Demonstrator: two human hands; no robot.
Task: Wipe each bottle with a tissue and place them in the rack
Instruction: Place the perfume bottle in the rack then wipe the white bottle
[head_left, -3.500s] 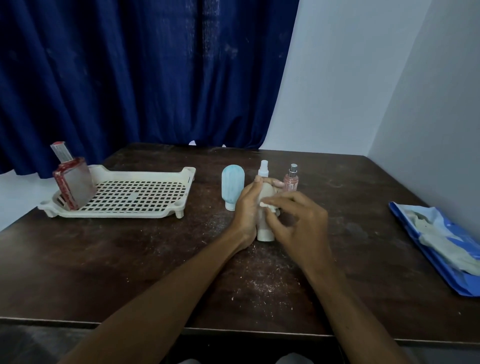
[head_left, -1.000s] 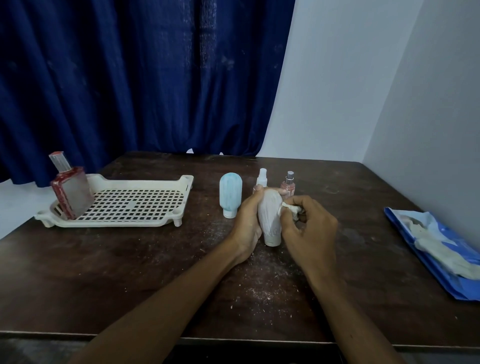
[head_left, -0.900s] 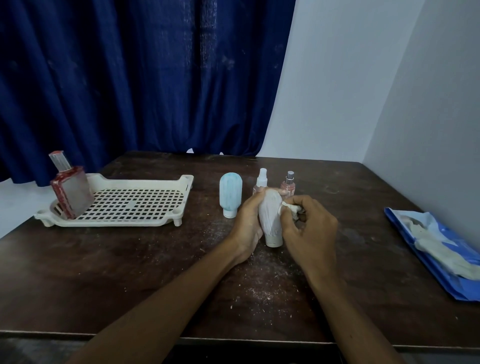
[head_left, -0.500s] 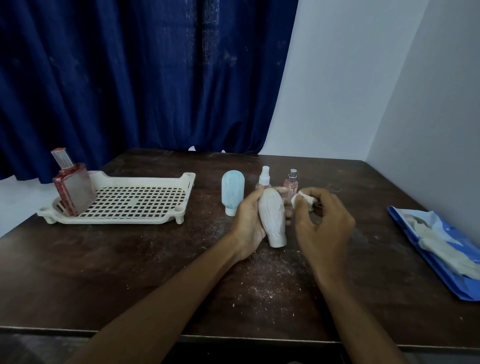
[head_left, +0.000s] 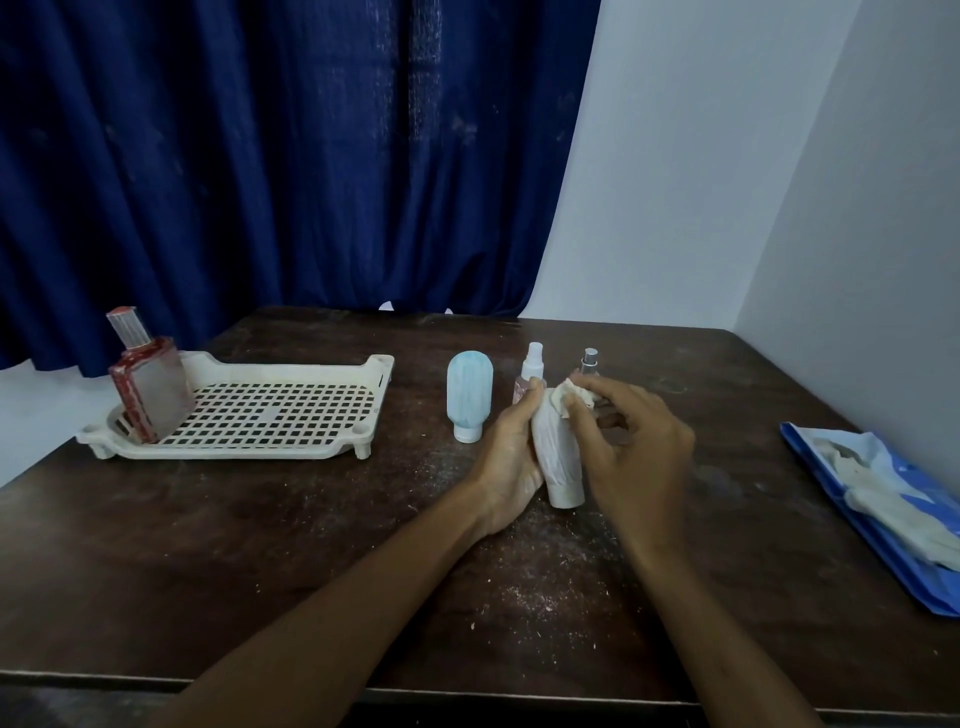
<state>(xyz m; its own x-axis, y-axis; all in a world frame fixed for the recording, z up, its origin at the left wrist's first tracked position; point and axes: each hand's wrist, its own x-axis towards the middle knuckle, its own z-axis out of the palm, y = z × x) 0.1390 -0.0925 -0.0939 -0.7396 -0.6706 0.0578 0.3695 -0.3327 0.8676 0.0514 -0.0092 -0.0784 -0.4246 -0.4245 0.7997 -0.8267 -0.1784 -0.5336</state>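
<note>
My left hand (head_left: 511, 457) grips a white ribbed bottle (head_left: 556, 457), cap end down, at the table's middle. My right hand (head_left: 631, 447) pinches a crumpled tissue (head_left: 569, 401) against the bottle's top. Behind them stand a pale blue bottle (head_left: 469, 392) on its cap, a small pink spray bottle (head_left: 531, 371) and another small spray bottle (head_left: 589, 361), partly hidden by my fingers. A cream rack (head_left: 249, 410) at the left holds a red square bottle (head_left: 148, 379) leaning at its left end.
A blue tissue pack (head_left: 883, 514) with white tissues spilling out lies at the table's right edge beside the wall. Dust and crumbs speckle the dark wooden table (head_left: 260, 545). A blue curtain hangs behind.
My right hand lifted the tissue off the bottle half a second ago and has brought it back onto the bottle's top. The left hand keeps its grip.
</note>
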